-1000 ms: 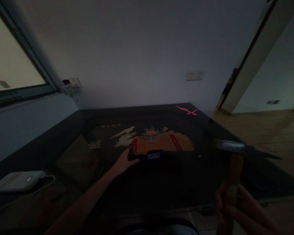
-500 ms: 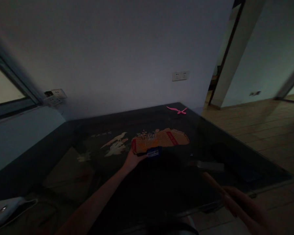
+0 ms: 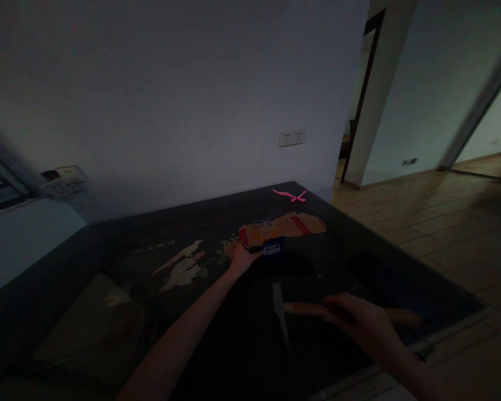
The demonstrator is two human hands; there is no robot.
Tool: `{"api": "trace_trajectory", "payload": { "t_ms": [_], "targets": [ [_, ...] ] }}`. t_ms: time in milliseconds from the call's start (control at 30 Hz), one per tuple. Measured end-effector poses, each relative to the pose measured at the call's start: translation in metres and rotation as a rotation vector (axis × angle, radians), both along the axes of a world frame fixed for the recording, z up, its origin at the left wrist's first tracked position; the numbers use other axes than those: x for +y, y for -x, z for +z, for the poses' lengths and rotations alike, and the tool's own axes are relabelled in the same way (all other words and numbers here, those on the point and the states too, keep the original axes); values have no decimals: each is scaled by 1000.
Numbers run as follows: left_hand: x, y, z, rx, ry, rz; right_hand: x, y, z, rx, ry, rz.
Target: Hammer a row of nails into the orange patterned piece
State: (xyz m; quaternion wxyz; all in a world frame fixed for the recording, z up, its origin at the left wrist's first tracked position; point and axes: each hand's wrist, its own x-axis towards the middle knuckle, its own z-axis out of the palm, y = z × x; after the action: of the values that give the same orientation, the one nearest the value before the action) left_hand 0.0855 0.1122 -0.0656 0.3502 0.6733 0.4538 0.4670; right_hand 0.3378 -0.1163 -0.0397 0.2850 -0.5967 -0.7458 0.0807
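Note:
My left hand [image 3: 241,258] is closed on the near-left end of a tan, shoe-shaped piece [image 3: 275,231] with red patches and dark lace-like lines. A blue box [image 3: 272,247] with a white barcode label sits under it, and my thumb reaches to that box. Most of my left fingers are hidden behind the piece. In my right hand [image 3: 359,314] is a hammer [image 3: 304,309], gripped by its wooden handle. Its metal head points left and hangs over the dark table, apart from the tan piece. The handle's end sticks out to the right of my hand.
The dark table [image 3: 292,264] has flower and bird patterns and stands against a wall. A pink ribbon-like strip [image 3: 292,196] lies near the far corner. On the right part is a dark flat thing [image 3: 384,278], hard to make out. Sockets [image 3: 292,137] are on the wall.
My right hand has brought the hammer left, farther over the table, and its head has turned to point left. My left hand still holds the tan piece. The camera view has shifted right.

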Motion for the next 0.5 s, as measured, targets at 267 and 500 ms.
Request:
{"api": "trace_trajectory", "payload": {
  "t_ms": [267,500],
  "targets": [
    [16,-19,-8,4,-47,-53,66,13,11,-215,-20,130],
    [24,-12,-10,20,-29,-61,102,21,8,-299,-33,200]
  ]
}}
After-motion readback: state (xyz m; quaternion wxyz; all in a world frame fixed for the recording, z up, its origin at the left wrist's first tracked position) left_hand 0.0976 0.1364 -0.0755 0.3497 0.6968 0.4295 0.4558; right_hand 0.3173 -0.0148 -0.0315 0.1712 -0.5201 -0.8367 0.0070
